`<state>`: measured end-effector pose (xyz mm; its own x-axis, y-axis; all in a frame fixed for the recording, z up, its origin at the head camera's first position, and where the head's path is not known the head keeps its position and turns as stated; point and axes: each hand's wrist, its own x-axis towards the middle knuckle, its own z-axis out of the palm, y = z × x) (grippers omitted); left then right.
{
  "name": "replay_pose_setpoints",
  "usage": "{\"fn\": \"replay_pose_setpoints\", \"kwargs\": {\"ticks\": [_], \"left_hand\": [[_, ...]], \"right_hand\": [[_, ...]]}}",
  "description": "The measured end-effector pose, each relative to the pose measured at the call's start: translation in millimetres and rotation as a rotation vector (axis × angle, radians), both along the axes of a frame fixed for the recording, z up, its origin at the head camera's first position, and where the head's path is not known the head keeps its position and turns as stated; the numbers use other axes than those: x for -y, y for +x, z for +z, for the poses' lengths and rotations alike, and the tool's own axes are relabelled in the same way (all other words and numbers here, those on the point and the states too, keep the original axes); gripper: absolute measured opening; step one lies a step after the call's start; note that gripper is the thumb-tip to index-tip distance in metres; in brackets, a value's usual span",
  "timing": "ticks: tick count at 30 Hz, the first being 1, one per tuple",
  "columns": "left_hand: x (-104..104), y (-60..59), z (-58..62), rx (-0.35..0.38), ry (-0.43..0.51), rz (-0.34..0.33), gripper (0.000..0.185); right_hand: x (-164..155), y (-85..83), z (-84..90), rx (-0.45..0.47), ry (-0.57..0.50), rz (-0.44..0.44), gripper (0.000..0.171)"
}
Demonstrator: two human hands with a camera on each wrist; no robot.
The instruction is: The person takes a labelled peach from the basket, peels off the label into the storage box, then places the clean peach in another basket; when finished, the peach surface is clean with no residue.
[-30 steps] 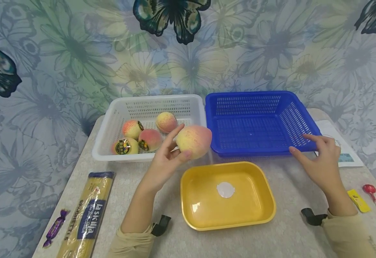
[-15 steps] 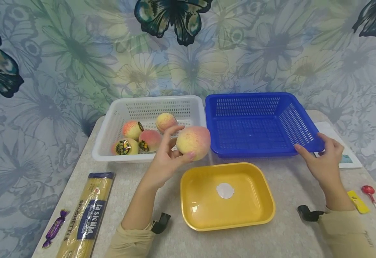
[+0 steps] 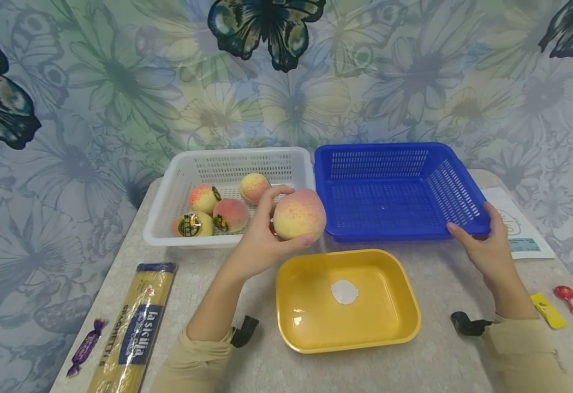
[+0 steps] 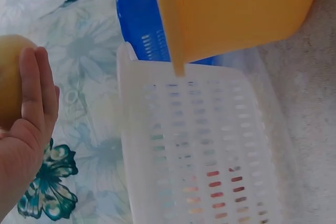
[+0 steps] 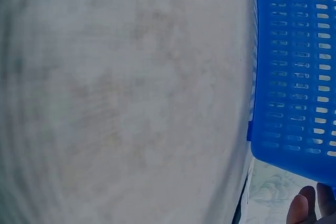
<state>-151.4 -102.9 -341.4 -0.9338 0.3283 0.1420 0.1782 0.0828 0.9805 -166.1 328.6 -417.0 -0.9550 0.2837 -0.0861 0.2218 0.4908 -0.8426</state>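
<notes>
My left hand (image 3: 262, 240) holds a yellow-pink peach (image 3: 299, 214) in the air, between the white basket (image 3: 168, 229) and the yellow tray (image 3: 404, 295). In the left wrist view the fingers (image 4: 37, 93) curl round that peach (image 4: 10, 77). Three more peaches (image 3: 213, 207) lie in the white basket, two with dark stickers. My right hand (image 3: 485, 248) grips the front right corner of the empty blue basket (image 3: 394, 232). Only fingertips (image 5: 307, 208) show beside the blue basket (image 5: 294, 61) in the right wrist view.
A spaghetti packet (image 3: 131, 327) and a purple wrapped sweet (image 3: 84, 347) lie at the front left. A paper sheet (image 3: 522, 232), a yellow wrapper (image 3: 547, 311) and a red lollipop (image 3: 565, 295) sit at the right. A round white sticker (image 3: 344, 292) marks the tray floor.
My right hand slid right along the blue basket's front rim and took hold of its corner. The left hand with the peach shifted slightly right.
</notes>
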Motion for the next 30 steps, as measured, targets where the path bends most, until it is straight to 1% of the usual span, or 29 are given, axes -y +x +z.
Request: {"fn": "replay_pose_setpoints", "kwargs": {"ticks": [4,11,15,23,27,30], "left_hand": [[-10,-3.3,4.9,-0.012,-0.017,-0.034,0.079],[-33,-12.2,14.6,-0.045,-0.069,-0.079,0.078],[-49,-18.7,19.8,-0.064,-0.107,-0.105,0.078],[-91,-37.4,27.3,-0.111,-0.203,-0.179,0.078],[-114,-46.8,27.3,-0.131,-0.227,-0.202,0.080],[-131,-55.0,24.9,-0.147,-0.230,-0.215,0.081]], "right_hand": [[-1,-0.5,-1.1,-0.011,-0.034,0.009,0.103],[-4,-0.8,-4.9,-0.043,-0.044,0.019,0.102],[-3,-1.2,-5.0,-0.042,-0.049,0.019,0.102],[-4,-1.1,-4.9,-0.030,-0.049,0.008,0.102],[-4,-1.1,-6.0,-0.035,-0.041,0.006,0.104],[-3,-2.0,-6.4,-0.030,-0.030,0.003,0.105]]}}
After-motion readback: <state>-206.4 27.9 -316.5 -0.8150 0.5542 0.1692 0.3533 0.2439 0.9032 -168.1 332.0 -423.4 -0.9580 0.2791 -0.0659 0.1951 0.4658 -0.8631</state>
